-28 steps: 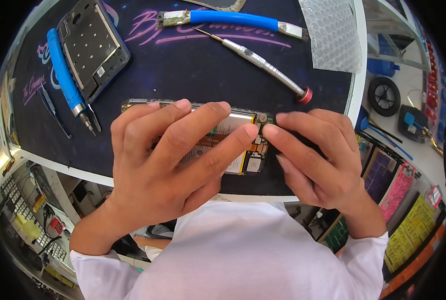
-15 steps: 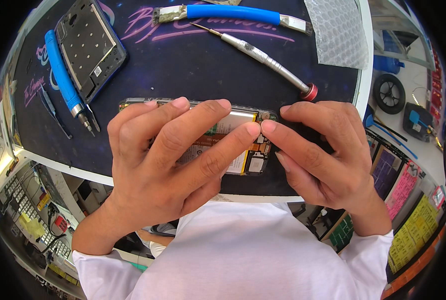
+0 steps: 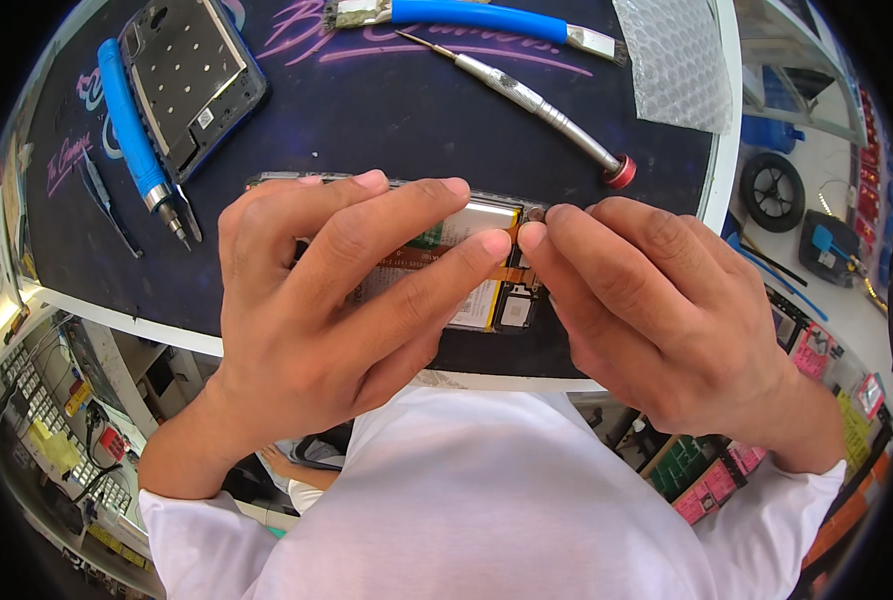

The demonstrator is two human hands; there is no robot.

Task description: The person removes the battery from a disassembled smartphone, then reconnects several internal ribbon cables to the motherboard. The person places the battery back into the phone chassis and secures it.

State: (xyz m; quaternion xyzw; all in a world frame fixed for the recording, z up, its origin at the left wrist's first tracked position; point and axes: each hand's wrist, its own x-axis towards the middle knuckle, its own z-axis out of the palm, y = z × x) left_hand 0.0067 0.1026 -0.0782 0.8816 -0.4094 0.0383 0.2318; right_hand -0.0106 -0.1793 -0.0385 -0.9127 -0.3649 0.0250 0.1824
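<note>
An opened smartphone (image 3: 515,311) lies at the table's near edge, its silver battery (image 3: 486,216), orange ribbon cable and black parts exposed. My left hand (image 3: 316,270) spans it from above, fingertips at the far edge and over the battery, thumb bent at the near side. That hand covers most of the phone's left part. At the right end my right hand (image 3: 646,300) has thumb and index finger pinched together over a corner by a small round part. Whatever lies between those fingertips is hidden.
Beyond the phone lie a silver screwdriver (image 3: 526,98) with a red cap, a blue-handled double-ended brush (image 3: 486,18) and bubble wrap (image 3: 674,68). At left are a phone back cover (image 3: 188,75), a blue pen-like tool (image 3: 132,120) and tweezers (image 3: 109,208).
My right thumb and index finger have come together at the phone's corner, and that forearm has swung outward to the right. My left hand keeps its place on the phone. The whole view shifts slightly.
</note>
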